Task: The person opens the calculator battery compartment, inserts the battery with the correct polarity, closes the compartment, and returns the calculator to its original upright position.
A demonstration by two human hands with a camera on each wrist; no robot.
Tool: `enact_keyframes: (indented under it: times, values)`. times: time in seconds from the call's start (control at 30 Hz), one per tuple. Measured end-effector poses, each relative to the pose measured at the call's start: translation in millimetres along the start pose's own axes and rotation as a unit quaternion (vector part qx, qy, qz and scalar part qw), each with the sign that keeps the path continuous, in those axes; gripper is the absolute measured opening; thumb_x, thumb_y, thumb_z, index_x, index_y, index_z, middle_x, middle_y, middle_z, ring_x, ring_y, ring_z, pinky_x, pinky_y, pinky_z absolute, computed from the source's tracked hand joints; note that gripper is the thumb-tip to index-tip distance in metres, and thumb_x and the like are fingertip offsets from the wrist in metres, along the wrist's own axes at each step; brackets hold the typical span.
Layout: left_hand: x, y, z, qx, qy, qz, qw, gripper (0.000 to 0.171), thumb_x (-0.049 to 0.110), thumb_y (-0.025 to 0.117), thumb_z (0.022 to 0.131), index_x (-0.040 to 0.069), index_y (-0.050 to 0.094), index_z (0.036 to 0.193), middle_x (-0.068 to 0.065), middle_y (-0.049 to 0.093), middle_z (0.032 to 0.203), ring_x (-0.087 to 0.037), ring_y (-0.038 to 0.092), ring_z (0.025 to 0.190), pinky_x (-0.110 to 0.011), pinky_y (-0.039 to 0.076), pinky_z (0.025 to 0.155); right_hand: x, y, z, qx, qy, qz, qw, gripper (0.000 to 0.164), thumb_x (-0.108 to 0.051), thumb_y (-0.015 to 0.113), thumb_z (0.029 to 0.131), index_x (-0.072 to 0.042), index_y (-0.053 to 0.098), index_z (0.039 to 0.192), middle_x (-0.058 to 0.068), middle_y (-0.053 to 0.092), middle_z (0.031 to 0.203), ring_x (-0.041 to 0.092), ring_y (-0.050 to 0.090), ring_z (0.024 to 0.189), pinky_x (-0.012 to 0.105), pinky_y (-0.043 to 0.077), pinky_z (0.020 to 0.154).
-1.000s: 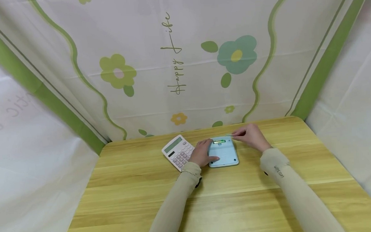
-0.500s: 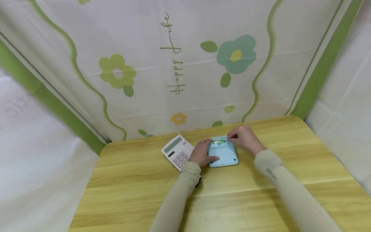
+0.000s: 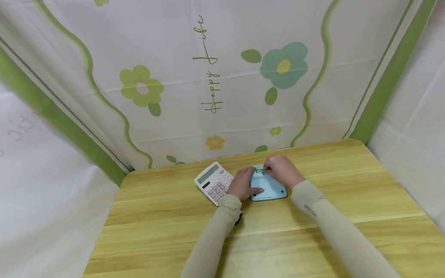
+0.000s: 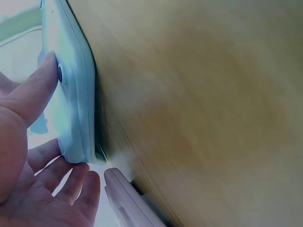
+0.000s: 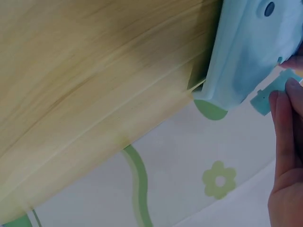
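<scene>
A light blue calculator (image 3: pixel 270 190) lies face down on the wooden table, its back with dark round feet upward. Near its far edge the open battery compartment shows a shiny green battery (image 3: pixel 260 170), partly hidden by my right hand. My left hand (image 3: pixel 241 185) grips the calculator's left side, thumb on the back and fingers along the edge, as the left wrist view shows. Over the compartment, my right hand (image 3: pixel 284 170) pinches a small light blue battery cover (image 5: pixel 269 97) between thumb and fingers. In the right wrist view the cover sits close beside the calculator's back.
A pale pink calculator (image 3: pixel 215 183) lies face up and slanted, just left of my left hand, which overlaps its corner. Behind the wooden table (image 3: pixel 276 243) hangs a white curtain (image 3: pixel 176 39) with flowers and lettering, close to the table's far edge.
My right hand has moved left with the battery cover, from beyond the calculator's right edge to over the battery compartment. The left hand and both calculators have stayed in place.
</scene>
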State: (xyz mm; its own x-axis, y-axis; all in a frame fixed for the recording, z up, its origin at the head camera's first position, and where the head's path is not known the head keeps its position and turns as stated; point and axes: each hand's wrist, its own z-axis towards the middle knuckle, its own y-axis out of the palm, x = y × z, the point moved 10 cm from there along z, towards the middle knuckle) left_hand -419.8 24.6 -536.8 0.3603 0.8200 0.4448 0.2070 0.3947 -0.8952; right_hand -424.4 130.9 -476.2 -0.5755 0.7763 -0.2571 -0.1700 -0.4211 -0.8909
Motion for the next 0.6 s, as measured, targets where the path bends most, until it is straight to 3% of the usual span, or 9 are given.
enact_keyframes:
  times: [0.33, 0.6]
  values:
    - [-0.8, 0.1, 0.3, 0.004, -0.004, -0.001, 1.0, 0.082, 0.041, 0.081, 0.09, 0.011, 0.044, 0.157, -0.007, 0.048, 0.16, -0.029, 0.042, 0.149, -0.041, 0.037, 0.123, -3, 9, 6, -0.019, 0.021, -0.033, 0.999, 0.012, 0.006, 0.076, 0.086, -0.004, 0.082, 0.085, 0.008, 0.078, 0.083, 0.023, 0.074, 0.079, 0.036, 0.062, 0.072]
    - [-2.5, 2.4, 1.7, -0.001, -0.013, -0.008, 0.9999, 0.083, 0.04, 0.081, 0.09, 0.012, 0.043, 0.158, -0.006, 0.046, 0.162, -0.028, 0.04, 0.151, -0.04, 0.036, 0.124, -1, 12, 8, -0.022, 0.019, -0.021, 0.999, 0.009, 0.004, 0.08, 0.085, -0.005, 0.083, 0.086, 0.008, 0.079, 0.086, 0.023, 0.075, 0.081, 0.037, 0.063, 0.074]
